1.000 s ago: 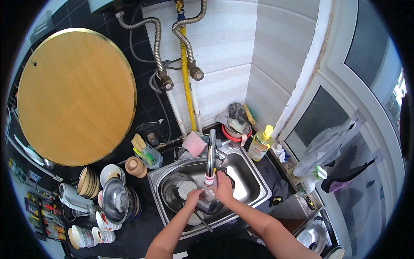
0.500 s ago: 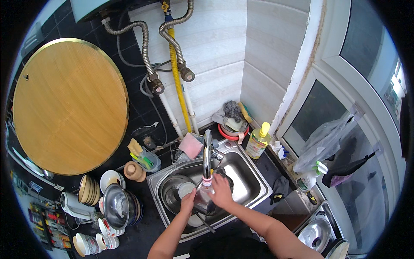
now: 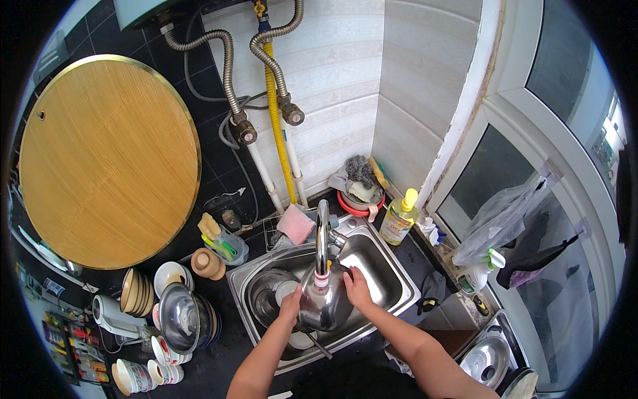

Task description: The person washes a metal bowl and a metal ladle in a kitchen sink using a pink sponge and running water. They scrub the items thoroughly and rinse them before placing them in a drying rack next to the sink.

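Observation:
Under the spout of the chrome faucet [image 3: 323,233], a round, shiny steel bowl [image 3: 324,309] is held over the sink [image 3: 399,292]. My left hand [image 3: 290,308] closes on its left side, the thumb along the edge. My right hand [image 3: 357,288] grips the opposite side, near a small dark part that I cannot make out. Part of the bowl's far side is hidden by the spout. Left of it, a metal pot [image 3: 256,299] sits in the sink with a white dish [image 3: 287,290] in it. A dark handle [image 3: 321,345] pokes out below the bowl.
Stacked bowls and a steel basin [image 3: 178,318] crowd the left counter. A wooden jar [image 3: 207,264] stands nearby. Behind the sink are a pink cloth [image 3: 296,224] and a red-rimmed bowl [image 3: 359,205] of rags. A yellow-capped soap bottle [image 3: 400,218] stands right of the sink.
My right hand has shifted right and down, from beside the faucet to the bowl's right side. The bowl now shows more fully under the spout. My left hand stays nearly in place.

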The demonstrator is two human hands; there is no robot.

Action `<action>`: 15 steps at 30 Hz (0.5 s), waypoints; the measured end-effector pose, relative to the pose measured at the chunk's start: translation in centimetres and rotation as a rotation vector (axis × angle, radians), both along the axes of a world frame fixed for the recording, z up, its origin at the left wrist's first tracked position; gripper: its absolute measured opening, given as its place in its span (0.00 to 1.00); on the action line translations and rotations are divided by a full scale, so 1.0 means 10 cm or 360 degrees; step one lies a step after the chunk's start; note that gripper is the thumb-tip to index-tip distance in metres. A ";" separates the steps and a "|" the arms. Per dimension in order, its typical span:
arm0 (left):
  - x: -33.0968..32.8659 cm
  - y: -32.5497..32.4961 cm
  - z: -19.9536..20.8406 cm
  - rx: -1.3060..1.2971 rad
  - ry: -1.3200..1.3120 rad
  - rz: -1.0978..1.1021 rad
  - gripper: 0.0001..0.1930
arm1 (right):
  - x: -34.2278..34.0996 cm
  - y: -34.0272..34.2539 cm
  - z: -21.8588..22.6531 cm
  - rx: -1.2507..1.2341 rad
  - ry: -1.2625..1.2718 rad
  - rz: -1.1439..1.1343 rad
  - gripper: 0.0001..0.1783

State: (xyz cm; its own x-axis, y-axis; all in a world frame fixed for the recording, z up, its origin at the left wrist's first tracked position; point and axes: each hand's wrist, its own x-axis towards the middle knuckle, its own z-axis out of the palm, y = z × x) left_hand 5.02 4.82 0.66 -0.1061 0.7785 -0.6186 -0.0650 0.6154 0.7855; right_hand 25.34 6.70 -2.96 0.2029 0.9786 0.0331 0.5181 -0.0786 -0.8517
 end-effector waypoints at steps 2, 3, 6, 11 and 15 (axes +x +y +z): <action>-0.06 0.10 -0.32 -0.0092 -0.0076 0.0064 0.28 | 0.03 -0.02 -0.01 -0.0022 -0.0012 0.0010 0.26; -0.05 0.13 -0.31 -0.0099 -0.0053 0.0054 0.29 | 0.05 -0.04 -0.03 -0.0019 -0.0013 -0.0003 0.26; -0.01 0.22 -0.35 -0.0130 -0.0014 0.0061 0.30 | 0.13 -0.09 -0.12 0.0000 -0.0017 -0.0045 0.25; 0.17 0.30 -0.23 -0.0189 0.0092 0.0180 0.29 | 0.27 -0.18 -0.29 0.0034 -0.0038 -0.0097 0.24; 0.15 0.38 -0.33 -0.0254 -0.0309 0.0197 0.23 | 0.34 -0.26 -0.34 -0.0059 0.0042 -0.0128 0.24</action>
State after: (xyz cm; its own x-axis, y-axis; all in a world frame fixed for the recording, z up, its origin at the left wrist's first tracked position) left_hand 6.49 8.65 -2.59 -0.0617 0.6583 -0.7503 -0.2873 0.7082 0.6450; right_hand 28.71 4.12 -6.35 0.2815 0.9595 -0.0090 0.4862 -0.1507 -0.8608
